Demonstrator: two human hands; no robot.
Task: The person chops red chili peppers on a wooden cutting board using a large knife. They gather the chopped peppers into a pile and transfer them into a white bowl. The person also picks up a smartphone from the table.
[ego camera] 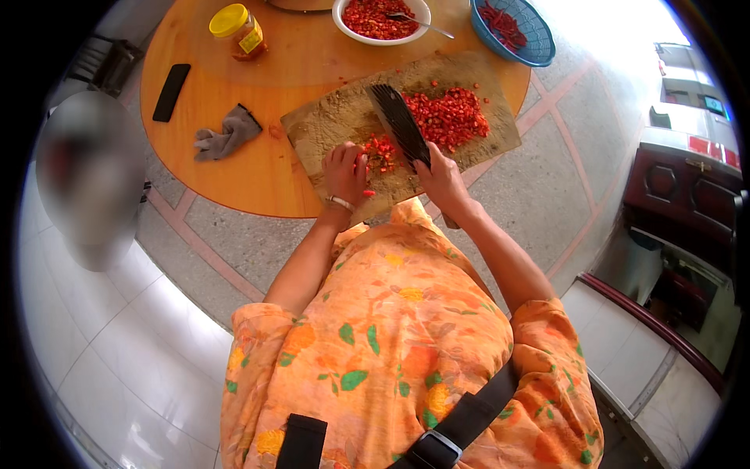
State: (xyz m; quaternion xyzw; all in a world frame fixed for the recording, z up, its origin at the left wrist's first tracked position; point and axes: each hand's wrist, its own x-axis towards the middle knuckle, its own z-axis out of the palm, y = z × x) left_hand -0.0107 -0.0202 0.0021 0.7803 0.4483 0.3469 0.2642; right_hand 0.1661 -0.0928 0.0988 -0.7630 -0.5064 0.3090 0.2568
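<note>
A wooden cutting board (328, 111) lies at an angle at the table's near edge. My right hand (443, 179) grips a dark-bladed cleaver (400, 124), its blade pointing away from me above the board. My left hand (345, 176) is curled on the board to the left of the blade, holding red chillies (368, 193) that are mostly hidden by the fingers. Loose chopped chilli pieces (381, 153) lie between that hand and the blade. A larger heap of chopped red chillies (454, 120) is spread to the right of the cleaver.
The round wooden table (269, 182) also bears a white bowl (384, 41) of chopped chillies with a spoon (433, 28), a blue plastic basket (545, 47) of whole chillies, a yellow-lidded jar (237, 32), a black flat object (171, 92) and a grey glove (228, 133). A blurred figure (91, 182) is at left.
</note>
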